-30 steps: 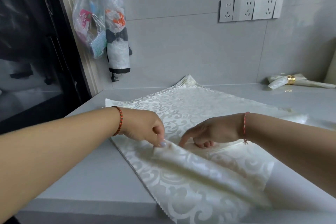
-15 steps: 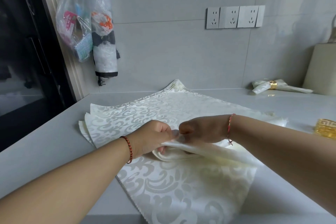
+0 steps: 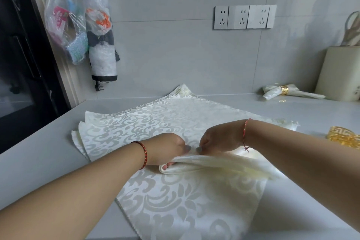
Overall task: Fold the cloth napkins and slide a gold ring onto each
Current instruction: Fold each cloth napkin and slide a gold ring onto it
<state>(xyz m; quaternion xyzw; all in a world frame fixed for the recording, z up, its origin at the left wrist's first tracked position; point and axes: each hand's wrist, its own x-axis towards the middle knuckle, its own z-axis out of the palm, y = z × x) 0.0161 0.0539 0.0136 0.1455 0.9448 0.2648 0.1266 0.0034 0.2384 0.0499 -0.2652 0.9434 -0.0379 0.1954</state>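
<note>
Both hands sit mid-surface on the top napkin (image 3: 171, 121). Left hand (image 3: 165, 149) has its fingers curled round the left end of a rolled fold (image 3: 210, 163), fingertips tucked under it. Right hand (image 3: 220, 138) pinches the same roll from above, thumb tips of the two hands nearly touching. The roll runs rightward under the right forearm. The napkin lies diamond-wise on a stack; offset edges of lower napkins (image 3: 77, 138) show at the left corner, the far corner bunches against the wall, and the near edge reaches the front lip of the surface (image 3: 39, 163). Bare surface left of the stack. Loose gold ring (image 3: 343, 137) just right of the right forearm. Finished ringed napkin (image 3: 280, 92) lies far right by the wall, beside a cream container (image 3: 341, 74).
</note>
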